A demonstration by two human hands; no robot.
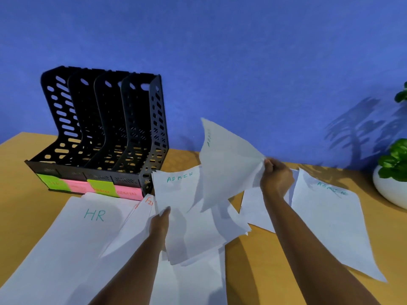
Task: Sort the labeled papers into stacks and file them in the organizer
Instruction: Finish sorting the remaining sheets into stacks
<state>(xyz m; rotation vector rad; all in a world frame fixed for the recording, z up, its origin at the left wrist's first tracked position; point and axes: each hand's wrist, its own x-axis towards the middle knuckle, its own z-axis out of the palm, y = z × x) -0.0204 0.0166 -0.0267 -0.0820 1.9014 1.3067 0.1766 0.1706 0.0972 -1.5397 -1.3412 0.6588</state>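
Observation:
My left hand grips a stack of white sheets whose top page reads ADMIN in green. My right hand pinches the corner of another ADMIN sheet, lifted and curled in the air above that stack. An HR-labeled pile lies flat at the left, with a sheet in orange lettering half hidden beside it. One more ADMIN sheet lies flat at the right. The black organizer with several empty slots stands at the back left, with green and pink labels on its front.
A white pot with a green plant stands at the right table edge. The blue wall rises right behind the wooden table. More blank white sheets lie near the front edge between my arms.

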